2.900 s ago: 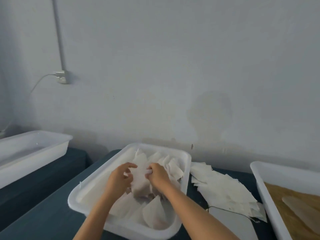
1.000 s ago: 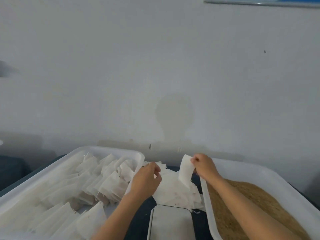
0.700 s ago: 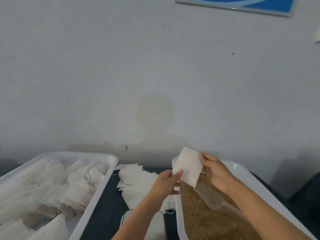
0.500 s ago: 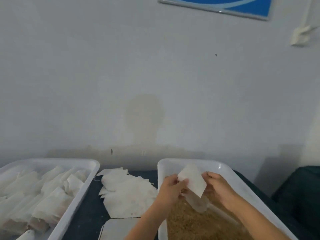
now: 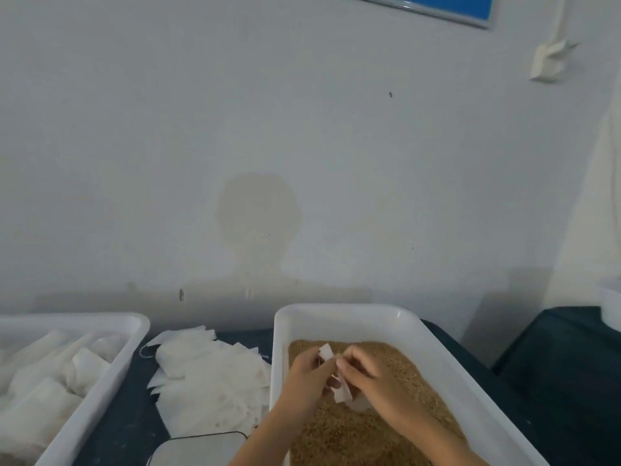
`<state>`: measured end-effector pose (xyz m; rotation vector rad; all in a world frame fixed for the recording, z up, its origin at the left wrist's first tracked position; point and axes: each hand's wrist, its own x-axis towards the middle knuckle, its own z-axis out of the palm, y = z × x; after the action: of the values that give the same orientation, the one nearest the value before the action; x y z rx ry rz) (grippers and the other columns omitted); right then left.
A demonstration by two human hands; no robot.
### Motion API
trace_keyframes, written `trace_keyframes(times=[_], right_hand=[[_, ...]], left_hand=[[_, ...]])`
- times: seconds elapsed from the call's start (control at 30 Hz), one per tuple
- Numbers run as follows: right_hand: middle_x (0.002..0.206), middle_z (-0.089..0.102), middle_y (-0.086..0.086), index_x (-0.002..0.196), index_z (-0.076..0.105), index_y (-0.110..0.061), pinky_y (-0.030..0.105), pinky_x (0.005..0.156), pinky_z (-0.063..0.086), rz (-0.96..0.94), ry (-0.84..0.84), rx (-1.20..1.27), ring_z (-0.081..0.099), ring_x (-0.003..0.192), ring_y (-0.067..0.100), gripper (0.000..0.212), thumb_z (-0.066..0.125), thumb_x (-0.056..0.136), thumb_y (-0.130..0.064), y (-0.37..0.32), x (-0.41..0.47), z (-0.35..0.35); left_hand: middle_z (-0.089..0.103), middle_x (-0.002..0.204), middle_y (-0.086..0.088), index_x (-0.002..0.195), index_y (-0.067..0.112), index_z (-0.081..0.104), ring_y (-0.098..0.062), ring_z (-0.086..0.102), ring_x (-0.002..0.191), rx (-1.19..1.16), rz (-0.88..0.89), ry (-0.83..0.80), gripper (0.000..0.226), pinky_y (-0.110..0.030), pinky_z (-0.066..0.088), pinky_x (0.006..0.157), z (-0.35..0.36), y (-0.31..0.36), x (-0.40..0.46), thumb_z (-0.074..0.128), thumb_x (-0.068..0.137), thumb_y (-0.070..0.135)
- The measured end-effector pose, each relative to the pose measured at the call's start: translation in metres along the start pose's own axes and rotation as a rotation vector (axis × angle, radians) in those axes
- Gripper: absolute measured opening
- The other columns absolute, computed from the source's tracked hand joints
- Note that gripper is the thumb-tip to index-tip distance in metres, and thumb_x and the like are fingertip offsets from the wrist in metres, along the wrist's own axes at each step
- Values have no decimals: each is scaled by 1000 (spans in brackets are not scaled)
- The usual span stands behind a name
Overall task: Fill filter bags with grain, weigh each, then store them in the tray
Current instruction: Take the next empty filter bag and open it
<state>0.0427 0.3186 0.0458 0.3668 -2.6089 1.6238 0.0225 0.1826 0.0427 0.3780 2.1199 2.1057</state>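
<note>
Over grain tray (image 5: 433, 344) | two hands (image 5: 339, 376) | one filter bag (image 5: 326, 352)

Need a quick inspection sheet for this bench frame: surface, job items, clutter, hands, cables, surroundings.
Surface: dark table top.
Job's things: grain tray, loose empty bags, storage tray with filled bags, scale at the bottom edge.
Clutter: nothing seen.
Hands: left hand and right hand both pinch one filter bag over the grain.
Cables: nothing seen.
Surroundings: stained wall, blue-framed sign, wall box.
</note>
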Motion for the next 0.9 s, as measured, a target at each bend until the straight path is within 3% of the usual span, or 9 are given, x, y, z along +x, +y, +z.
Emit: trace_keyframes(times=[0.13, 0.3, 0.47, 0.57, 0.7, 0.77, 0.9], right_hand=[[81, 56, 2, 103, 56, -2, 22, 65, 48, -2, -68, 119, 54, 66, 6, 28, 52, 93, -27, -3, -4, 1], [81, 62, -6, 118, 59, -15, 24, 67, 48, -61, -153, 203, 56, 73, 10, 32, 47, 92, -30, -12, -8, 4], [77, 63, -7, 117, 56, -1, 17, 65, 47, -79, -188, 226, 56, 70, 7, 45, 40, 91, -35, -12, -12, 3], [74, 64, -9, 111, 55, 3, 17, 62, 46, -89, -192, 215, 57, 66, 5, 41, 42, 92, -30, -9, -11, 2], [67, 54, 3, 87, 57, 10, 16, 53, 38, -6, 20, 104, 48, 58, 12, 31, 44, 97, -16, 0, -3, 1], [59, 46, -2, 67, 50, -3, 18, 50, 33, 30, 149, -102, 42, 54, 13, 32, 45, 96, -14, 7, 1, 0], [62, 44, 3, 62, 44, -15, 27, 54, 31, 121, 252, -385, 40, 56, 15, 30, 46, 92, -19, 18, 4, -5]], left_hand=[[55, 59, 4, 72, 10, 53, -2, 54, 49, -52, 69, 0, 23, -14, 42, 48, -1, 1, -3, 55, 94, 17], [48, 51, 7, 60, 14, 48, 1, 45, 45, 21, 148, 45, 33, -13, 38, 48, -2, 1, -5, 60, 90, 19], [49, 56, 2, 65, 11, 49, -6, 46, 50, 73, 177, 29, 30, -16, 37, 50, -2, 1, -6, 57, 92, 22], [49, 61, -2, 72, 8, 50, -15, 45, 58, 117, 173, 8, 28, -23, 37, 55, -1, -1, -5, 55, 94, 24], [51, 74, -8, 80, 5, 49, -18, 48, 69, 243, 133, 25, 26, -34, 38, 62, 3, -8, -4, 50, 96, 26], [54, 74, 0, 76, 16, 44, -16, 51, 70, 419, 121, 84, 23, -28, 39, 63, 5, -12, -3, 49, 95, 28], [53, 72, 9, 80, 25, 34, -11, 46, 62, 749, 241, 252, 20, -19, 31, 52, 5, -15, -4, 51, 90, 23]])
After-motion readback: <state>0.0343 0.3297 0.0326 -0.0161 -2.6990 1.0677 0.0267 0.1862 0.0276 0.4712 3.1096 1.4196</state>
